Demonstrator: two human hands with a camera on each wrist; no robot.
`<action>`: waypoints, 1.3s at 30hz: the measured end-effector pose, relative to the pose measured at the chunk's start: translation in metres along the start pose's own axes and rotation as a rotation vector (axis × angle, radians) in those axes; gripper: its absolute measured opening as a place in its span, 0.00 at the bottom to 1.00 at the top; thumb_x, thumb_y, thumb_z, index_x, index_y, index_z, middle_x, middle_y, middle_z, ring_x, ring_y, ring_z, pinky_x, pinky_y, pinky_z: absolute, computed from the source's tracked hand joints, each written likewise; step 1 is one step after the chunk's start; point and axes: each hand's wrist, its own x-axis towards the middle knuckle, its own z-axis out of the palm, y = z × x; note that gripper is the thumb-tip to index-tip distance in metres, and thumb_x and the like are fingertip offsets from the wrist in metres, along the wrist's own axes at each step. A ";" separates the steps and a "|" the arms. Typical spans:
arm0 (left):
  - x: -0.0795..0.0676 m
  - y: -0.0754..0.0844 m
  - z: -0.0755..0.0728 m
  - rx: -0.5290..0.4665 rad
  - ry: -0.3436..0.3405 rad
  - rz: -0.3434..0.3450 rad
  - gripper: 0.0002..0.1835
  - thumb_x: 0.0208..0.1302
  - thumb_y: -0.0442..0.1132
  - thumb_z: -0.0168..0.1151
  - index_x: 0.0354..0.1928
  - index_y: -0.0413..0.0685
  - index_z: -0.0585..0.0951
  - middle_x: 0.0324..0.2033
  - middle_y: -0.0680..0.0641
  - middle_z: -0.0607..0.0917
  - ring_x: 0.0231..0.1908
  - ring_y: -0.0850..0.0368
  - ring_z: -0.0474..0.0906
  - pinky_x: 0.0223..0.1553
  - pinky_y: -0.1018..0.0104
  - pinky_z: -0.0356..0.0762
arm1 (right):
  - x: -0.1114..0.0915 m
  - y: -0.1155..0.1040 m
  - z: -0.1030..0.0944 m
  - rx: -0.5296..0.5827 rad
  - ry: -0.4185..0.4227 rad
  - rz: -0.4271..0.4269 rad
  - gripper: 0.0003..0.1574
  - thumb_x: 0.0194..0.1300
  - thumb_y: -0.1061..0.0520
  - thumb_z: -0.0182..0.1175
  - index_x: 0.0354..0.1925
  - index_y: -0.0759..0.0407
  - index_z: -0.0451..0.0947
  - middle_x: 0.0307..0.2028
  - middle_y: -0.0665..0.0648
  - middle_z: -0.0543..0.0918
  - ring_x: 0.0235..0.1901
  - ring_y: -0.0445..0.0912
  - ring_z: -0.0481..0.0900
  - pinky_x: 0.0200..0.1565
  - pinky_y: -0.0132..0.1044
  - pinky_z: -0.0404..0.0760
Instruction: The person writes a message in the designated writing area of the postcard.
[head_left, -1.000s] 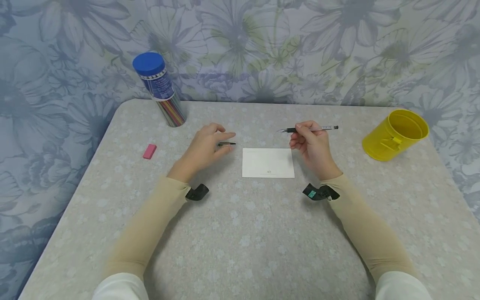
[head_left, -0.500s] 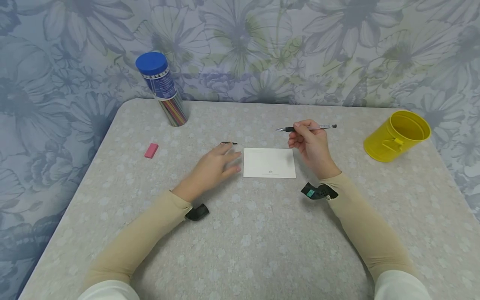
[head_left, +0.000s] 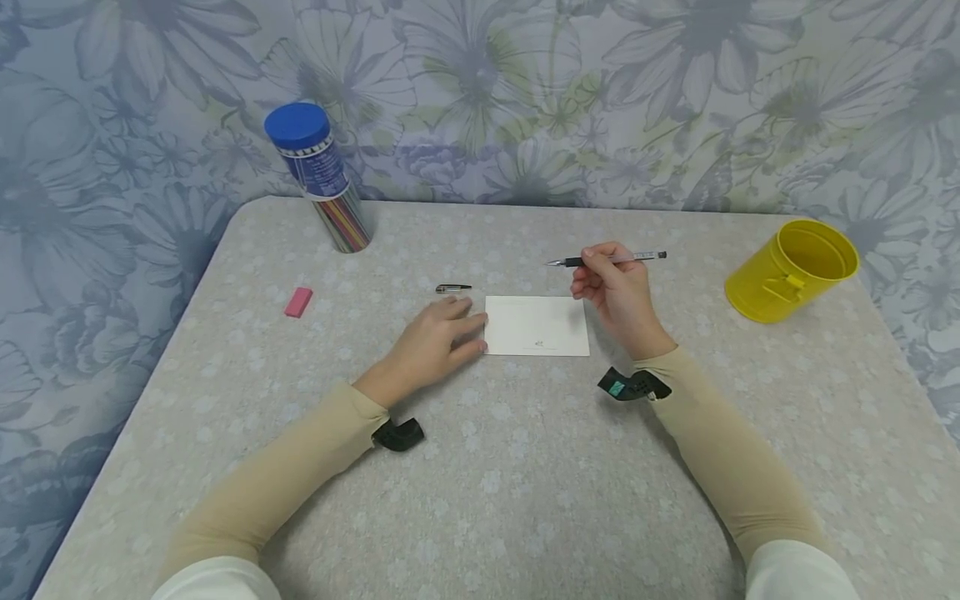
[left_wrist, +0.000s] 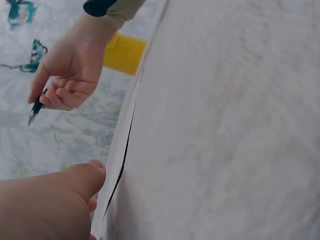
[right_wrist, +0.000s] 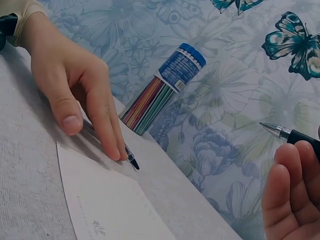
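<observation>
A white card (head_left: 537,323) lies flat in the middle of the table, with small print near its lower edge. My left hand (head_left: 438,340) has its fingertips at the card's left edge, fingers loosely extended. Just beyond those fingers lies a black pen cap (head_left: 453,288). Above the card's right side my right hand (head_left: 613,292) pinches an uncapped gel pen (head_left: 647,256) between thumb and fingers, its tip pointing left. The right wrist view shows the pen's metal tip (right_wrist: 272,130) raised off the table, and the left hand (right_wrist: 75,85) over the card's edge.
A pink eraser (head_left: 298,302) lies on the left. Behind it stands a blue-lidded tube of colored pencils (head_left: 341,218) near the back edge. A yellow cup (head_left: 765,279) stands at the far right. Flowered wallpaper (head_left: 480,100) rises behind the table.
My left hand has moved from around the pen cap toward me and right, to the card's left edge, leaving the cap on the table. The right hand with the pen has shifted slightly left.
</observation>
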 end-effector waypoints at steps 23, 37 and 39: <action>-0.002 -0.005 0.011 -0.052 0.011 -0.057 0.26 0.66 0.51 0.69 0.61 0.47 0.84 0.68 0.34 0.75 0.72 0.30 0.65 0.71 0.27 0.58 | 0.003 0.003 -0.005 -0.004 0.000 0.003 0.13 0.76 0.65 0.53 0.32 0.54 0.76 0.21 0.50 0.86 0.20 0.40 0.83 0.27 0.28 0.83; 0.001 -0.007 0.012 -0.038 0.011 -0.062 0.28 0.67 0.55 0.68 0.64 0.49 0.82 0.67 0.35 0.76 0.72 0.32 0.65 0.71 0.28 0.57 | 0.003 0.003 -0.003 0.016 -0.016 -0.003 0.12 0.76 0.65 0.53 0.33 0.56 0.76 0.22 0.51 0.85 0.20 0.40 0.83 0.27 0.28 0.83; 0.002 -0.007 0.012 -0.033 0.016 -0.059 0.29 0.66 0.55 0.68 0.64 0.49 0.82 0.66 0.36 0.77 0.72 0.32 0.65 0.71 0.28 0.58 | 0.003 0.004 -0.003 0.005 -0.008 0.001 0.13 0.76 0.66 0.52 0.33 0.55 0.76 0.21 0.51 0.85 0.20 0.40 0.83 0.27 0.28 0.83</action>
